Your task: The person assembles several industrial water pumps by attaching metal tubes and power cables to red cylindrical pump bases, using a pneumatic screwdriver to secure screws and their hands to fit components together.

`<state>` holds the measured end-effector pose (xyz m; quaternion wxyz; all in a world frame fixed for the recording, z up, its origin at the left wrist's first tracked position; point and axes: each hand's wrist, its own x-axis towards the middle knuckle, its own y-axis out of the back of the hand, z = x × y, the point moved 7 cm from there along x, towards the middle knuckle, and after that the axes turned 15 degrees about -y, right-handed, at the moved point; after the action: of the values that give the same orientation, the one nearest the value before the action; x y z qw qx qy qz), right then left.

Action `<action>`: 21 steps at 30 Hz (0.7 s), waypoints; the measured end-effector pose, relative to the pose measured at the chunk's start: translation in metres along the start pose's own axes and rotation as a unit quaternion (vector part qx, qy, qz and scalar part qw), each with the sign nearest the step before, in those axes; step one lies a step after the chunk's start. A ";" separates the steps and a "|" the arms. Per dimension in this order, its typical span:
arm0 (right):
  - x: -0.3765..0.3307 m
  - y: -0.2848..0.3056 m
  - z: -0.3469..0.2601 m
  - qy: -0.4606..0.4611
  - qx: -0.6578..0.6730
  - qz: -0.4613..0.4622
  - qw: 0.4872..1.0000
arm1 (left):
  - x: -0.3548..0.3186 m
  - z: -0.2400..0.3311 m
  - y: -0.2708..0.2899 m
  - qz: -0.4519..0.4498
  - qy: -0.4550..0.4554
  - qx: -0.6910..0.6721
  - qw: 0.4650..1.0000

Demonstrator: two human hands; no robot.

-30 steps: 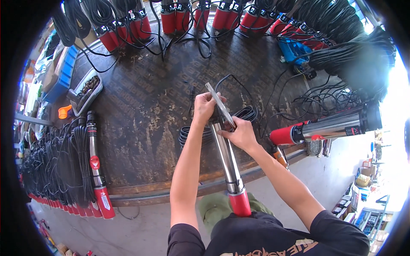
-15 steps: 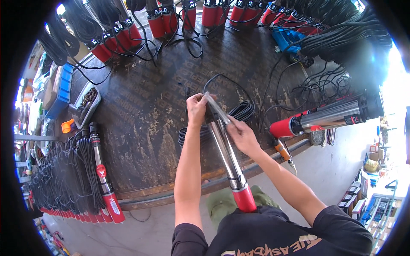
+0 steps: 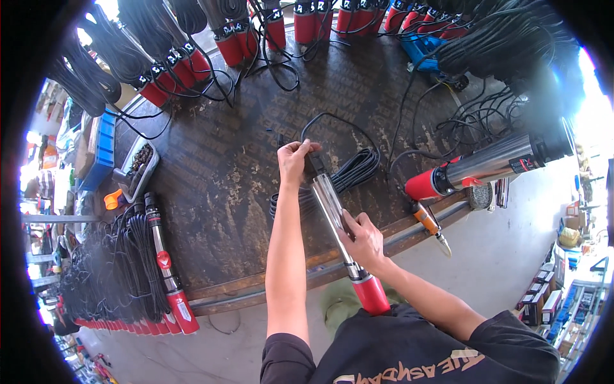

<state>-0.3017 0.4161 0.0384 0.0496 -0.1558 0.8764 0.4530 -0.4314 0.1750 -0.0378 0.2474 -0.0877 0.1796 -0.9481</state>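
A steel submersible pump (image 3: 334, 214) with a red end (image 3: 371, 296) lies tilted across the bench edge, its red end against my body. Its dark far end (image 3: 314, 164) is beside my left hand (image 3: 294, 160), whose thumb and fingers are pinched at the black cable (image 3: 332, 115) there. A shiny metal strip (image 3: 328, 192) lies lengthwise along the pump's barrel. My right hand (image 3: 364, 242) is closed over the lower part of this strip, fingers against the barrel. The coiled rest of the cable (image 3: 358, 169) lies under and beside the pump.
Red-ended pumps (image 3: 233, 48) with coiled cables line the far edge. More lie at the left (image 3: 182, 313). A larger pump (image 3: 486, 168) and an orange-handled tool (image 3: 427, 221) are at the right edge. A parts tray (image 3: 142, 168) and a blue bin (image 3: 99, 153) stand left.
The strip has gone from slanting up between both hands to lying along the barrel. My right hand has slid down toward the red end; my left hand stays at the far end.
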 end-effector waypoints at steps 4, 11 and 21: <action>0.001 -0.002 -0.006 0.060 -0.019 0.034 0.997 | -0.001 0.000 0.009 -0.001 -0.013 0.116 0.993; 0.002 0.003 -0.001 0.086 -0.071 0.073 0.991 | -0.127 0.021 -0.027 0.052 -0.035 0.548 0.834; 0.041 0.131 0.182 -0.088 0.007 0.006 0.996 | -0.179 0.012 -0.056 0.134 0.075 0.556 0.817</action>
<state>-0.3918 0.6248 0.0248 0.1250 -0.1096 0.8725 0.4595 -0.2986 0.3062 -0.0193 0.3640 0.1607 -0.3500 -0.8480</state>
